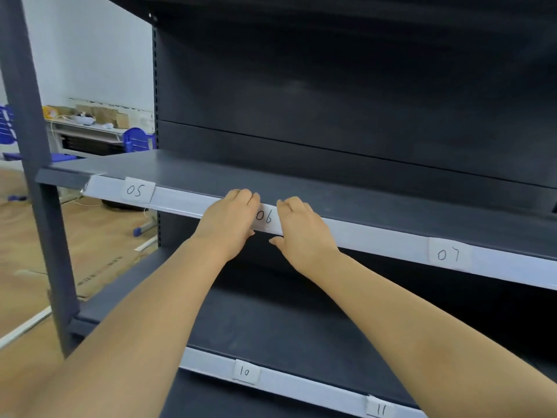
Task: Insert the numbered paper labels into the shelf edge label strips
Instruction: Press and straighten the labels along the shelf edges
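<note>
A white paper label marked 06 (266, 219) sits on the clear label strip (376, 236) along the front edge of the middle dark grey shelf. My left hand (230, 220) grips the strip at the label's left side, fingers curled over the top edge and thumb underneath. My right hand (301, 227) grips it the same way at the label's right side. Labels 05 (137, 190) and 07 (449, 254) sit in the same strip. On the lower shelf's strip (211, 362) are labels 10 (245, 372) and 11 (380, 410).
A dark grey upright post (36, 164) stands at the left. Beyond it are a brown floor covering (99, 236), blue plastic stools (137, 140) and a cluttered bench (90, 122) against the white wall. The shelf boards hold nothing.
</note>
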Demonstrator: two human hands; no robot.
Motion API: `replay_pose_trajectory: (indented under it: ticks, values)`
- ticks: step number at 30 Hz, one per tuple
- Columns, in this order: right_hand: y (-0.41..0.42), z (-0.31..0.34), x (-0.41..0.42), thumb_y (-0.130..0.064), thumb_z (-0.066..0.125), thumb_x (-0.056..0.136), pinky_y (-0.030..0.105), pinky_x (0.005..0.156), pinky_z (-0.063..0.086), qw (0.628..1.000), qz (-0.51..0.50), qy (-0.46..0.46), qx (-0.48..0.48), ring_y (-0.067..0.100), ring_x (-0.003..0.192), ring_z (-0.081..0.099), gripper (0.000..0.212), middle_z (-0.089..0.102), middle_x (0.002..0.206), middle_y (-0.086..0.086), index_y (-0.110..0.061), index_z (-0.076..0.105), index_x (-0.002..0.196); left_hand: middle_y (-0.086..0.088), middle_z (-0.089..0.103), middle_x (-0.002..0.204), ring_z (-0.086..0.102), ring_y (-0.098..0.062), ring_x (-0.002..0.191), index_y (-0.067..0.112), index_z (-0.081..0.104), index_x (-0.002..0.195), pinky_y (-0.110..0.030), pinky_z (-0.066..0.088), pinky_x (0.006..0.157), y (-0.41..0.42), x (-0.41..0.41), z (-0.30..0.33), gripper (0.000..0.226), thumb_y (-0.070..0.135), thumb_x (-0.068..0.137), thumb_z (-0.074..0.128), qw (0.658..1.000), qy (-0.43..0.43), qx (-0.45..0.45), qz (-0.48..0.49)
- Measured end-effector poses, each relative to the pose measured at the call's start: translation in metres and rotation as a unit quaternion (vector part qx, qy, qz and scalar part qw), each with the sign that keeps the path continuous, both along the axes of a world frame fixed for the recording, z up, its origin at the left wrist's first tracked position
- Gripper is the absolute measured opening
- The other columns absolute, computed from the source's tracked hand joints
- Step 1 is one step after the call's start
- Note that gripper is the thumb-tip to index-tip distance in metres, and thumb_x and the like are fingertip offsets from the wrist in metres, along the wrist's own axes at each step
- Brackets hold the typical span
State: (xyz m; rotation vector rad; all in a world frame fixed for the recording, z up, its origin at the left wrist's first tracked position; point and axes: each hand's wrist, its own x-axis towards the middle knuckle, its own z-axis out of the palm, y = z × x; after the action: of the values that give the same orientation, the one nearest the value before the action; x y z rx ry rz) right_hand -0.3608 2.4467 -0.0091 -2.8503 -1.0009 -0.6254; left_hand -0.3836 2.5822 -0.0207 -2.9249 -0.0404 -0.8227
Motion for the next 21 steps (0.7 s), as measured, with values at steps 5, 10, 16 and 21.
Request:
replay_pose_trajectory:
  ticks: [5,10,16,21]
  values:
    - [0.004,-0.006,0.006,-0.017,0.060,0.090,0.027,0.084,0.038,0.999,-0.017,-0.028,0.020,0.023,0.110,0.043,0.035,0.040,0.125,0.006,-0.009,0.048,0.122,-0.003,0.047,0.119,0.043,-0.021,0.109,0.011,0.045,0.124,-0.028,0.037,0.072,0.001,0.008,-0.008,0.037,0.019,0.090,0.058,0.999,-0.033,-0.031,-0.019]
    - [0.005,-0.007,0.008,-0.020,0.061,0.089,0.026,0.073,0.033,0.998,-0.026,-0.029,0.043,0.022,0.105,0.042,0.026,0.041,0.117,0.005,-0.008,0.054,0.112,-0.006,0.053,0.110,0.046,-0.023,0.103,0.009,0.054,0.115,-0.033,0.041,0.080,0.003,0.010,-0.010,0.032,0.018,0.086,0.064,0.996,-0.042,-0.066,-0.033]
    - [0.005,-0.008,0.009,-0.022,0.063,0.088,0.027,0.073,0.033,0.998,-0.024,-0.034,0.051,0.021,0.102,0.043,0.027,0.043,0.114,0.004,-0.009,0.056,0.111,-0.006,0.056,0.106,0.048,-0.023,0.101,0.008,0.057,0.112,-0.030,0.038,0.080,0.005,0.011,-0.010,0.031,0.019,0.084,0.066,0.995,-0.043,-0.081,-0.034]
    - [0.006,-0.009,0.008,-0.022,0.062,0.089,0.027,0.073,0.035,0.998,-0.026,-0.042,0.047,0.021,0.102,0.043,0.027,0.044,0.115,0.004,-0.008,0.056,0.112,-0.008,0.057,0.102,0.049,-0.024,0.099,0.006,0.059,0.108,-0.031,0.038,0.078,0.003,0.011,-0.012,0.028,0.016,0.083,0.067,0.994,-0.049,-0.096,-0.031]
